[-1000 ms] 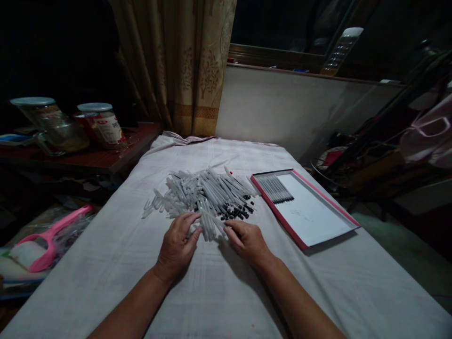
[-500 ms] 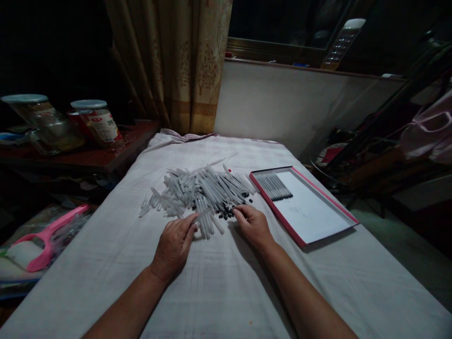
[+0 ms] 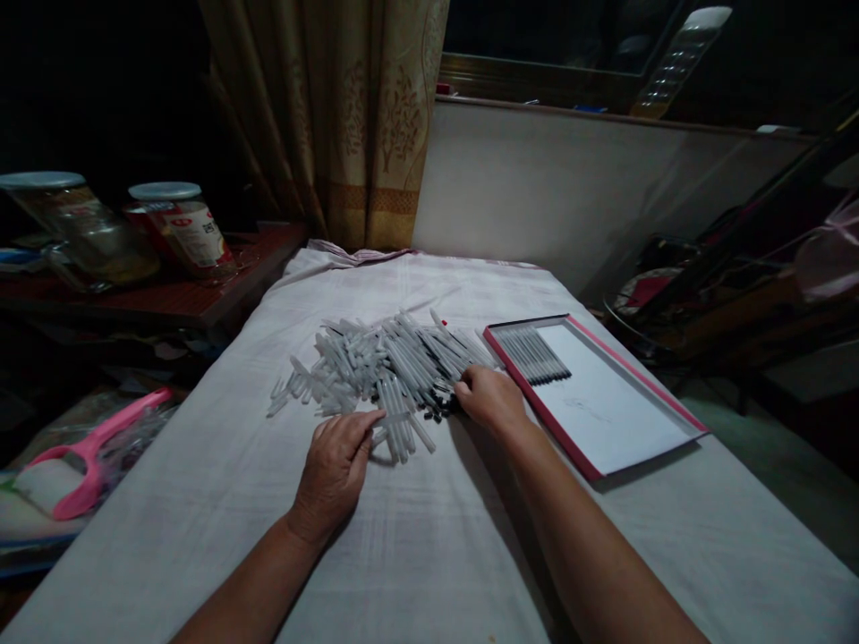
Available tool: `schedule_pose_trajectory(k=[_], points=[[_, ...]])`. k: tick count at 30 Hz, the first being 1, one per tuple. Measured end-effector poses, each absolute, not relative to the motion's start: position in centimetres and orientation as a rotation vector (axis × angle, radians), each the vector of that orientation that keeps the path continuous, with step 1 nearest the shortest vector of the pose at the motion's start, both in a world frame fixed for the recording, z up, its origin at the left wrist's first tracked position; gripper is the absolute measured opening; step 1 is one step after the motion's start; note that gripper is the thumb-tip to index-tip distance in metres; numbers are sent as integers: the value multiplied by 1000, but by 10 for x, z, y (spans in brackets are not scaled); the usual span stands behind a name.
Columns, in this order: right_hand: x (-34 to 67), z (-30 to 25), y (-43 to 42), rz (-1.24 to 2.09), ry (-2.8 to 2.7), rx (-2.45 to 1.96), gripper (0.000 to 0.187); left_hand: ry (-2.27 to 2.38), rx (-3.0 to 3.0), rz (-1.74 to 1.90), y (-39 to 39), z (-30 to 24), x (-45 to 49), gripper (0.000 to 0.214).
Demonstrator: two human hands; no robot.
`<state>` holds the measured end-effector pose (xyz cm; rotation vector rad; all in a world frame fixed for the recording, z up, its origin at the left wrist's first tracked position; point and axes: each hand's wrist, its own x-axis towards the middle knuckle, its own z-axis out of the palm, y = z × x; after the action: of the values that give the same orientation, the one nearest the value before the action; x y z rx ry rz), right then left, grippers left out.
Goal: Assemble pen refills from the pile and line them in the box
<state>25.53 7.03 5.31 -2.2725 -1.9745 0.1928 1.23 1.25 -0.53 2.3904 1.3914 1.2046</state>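
Note:
My left hand (image 3: 337, 467) is closed at the near edge of a pile of translucent pen barrels (image 3: 409, 349). Its thumb and forefinger pinch a pale pen barrel (image 3: 395, 418) that points to the right, across several barrels lying under it. My right hand (image 3: 493, 398) is at the pile's right side, its fingers bent down among small black pen caps (image 3: 438, 413) and thin dark-ended refills. Whatever those fingertips grip is hidden. To the right, a shallow red-edged box lid (image 3: 545, 411) holds a row of black-tipped pens (image 3: 533, 353) along its left end.
A white cloth (image 3: 403, 563) covers the table. On a dark red side table stand lidded jars (image 3: 198, 237) and a glass mug (image 3: 100, 255). A pink-handled tool (image 3: 100, 447) lies at the left. Behind are a patterned curtain (image 3: 369, 134) and a bottle (image 3: 681, 63) on the sill.
My right hand has moved slightly up and right, from the black caps toward the refills. The left hand stays at the barrels, still pinching. The whole view has shifted a little.

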Motion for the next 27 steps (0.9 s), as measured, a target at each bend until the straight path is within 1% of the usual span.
schedule_pose_trajectory(k=[3, 5, 6, 8, 11, 17, 27], points=[[273, 50, 45, 236, -1755, -2116, 20, 1427, 2323, 1202, 12, -5, 12, 29], [280, 43, 28, 373, -1478, -1851, 17, 1426, 2281, 1227, 12, -4, 11, 27], [282, 39, 20, 466, -1328, -1704, 17, 1420, 2260, 1245, 12, -4, 11, 26], [281, 32, 8, 654, -1071, -1463, 24, 1406, 2223, 1285, 13, -2, 11, 25], [275, 27, -3, 839, -859, -1272, 31, 1401, 2201, 1326, 14, -1, 10, 25], [266, 31, -14, 910, -863, -1169, 25, 1421, 2254, 1309, 14, -1, 10, 25], [262, 24, -17, 908, -909, -1192, 18, 1383, 2335, 1254, 12, 2, 12, 28]])
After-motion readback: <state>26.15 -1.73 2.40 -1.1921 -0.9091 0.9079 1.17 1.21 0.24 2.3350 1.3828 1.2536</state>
